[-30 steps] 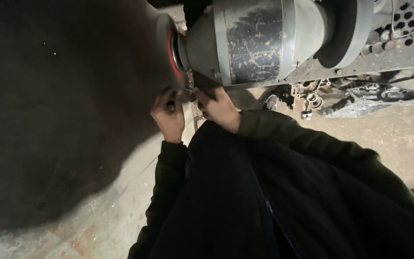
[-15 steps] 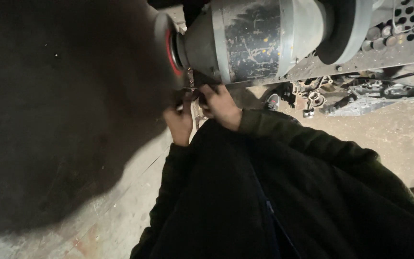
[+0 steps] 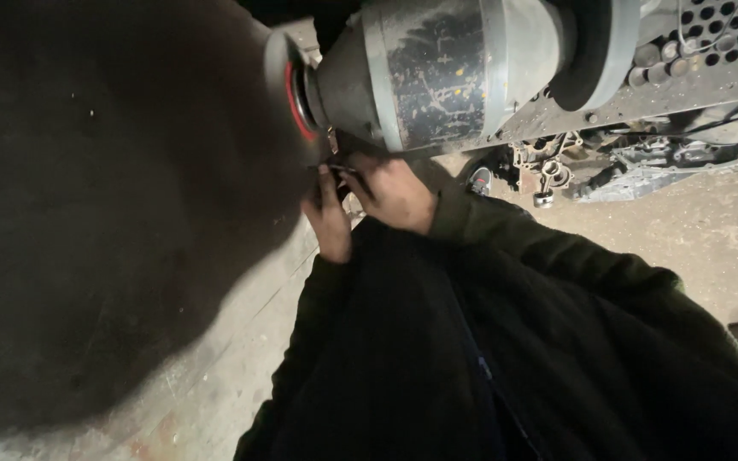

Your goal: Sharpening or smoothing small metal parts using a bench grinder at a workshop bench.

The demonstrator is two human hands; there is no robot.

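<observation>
A large grey metal cylinder [image 3: 463, 72] with scratched dark paint hangs overhead and narrows on the left to a flange with a red ring [image 3: 294, 94]. Both my hands reach up under that joint. My left hand [image 3: 330, 218] has its fingers curled against the underside of the flange. My right hand [image 3: 390, 192] is just to its right, fingers closed around something small and dark at the joint; what it is stays hidden. Dark sleeves cover both arms.
A big dark rounded mass [image 3: 104, 205] fills the left half of the view. Loose metal engine parts [image 3: 548, 175] lie on the dusty concrete floor [image 3: 694, 230] behind my right arm. A perforated metal plate [image 3: 719, 34] sits at the top right.
Both hands have moved slightly up and closer under the flange joint, and the view has shifted a little toward the cylinder. The cylinder has not moved.
</observation>
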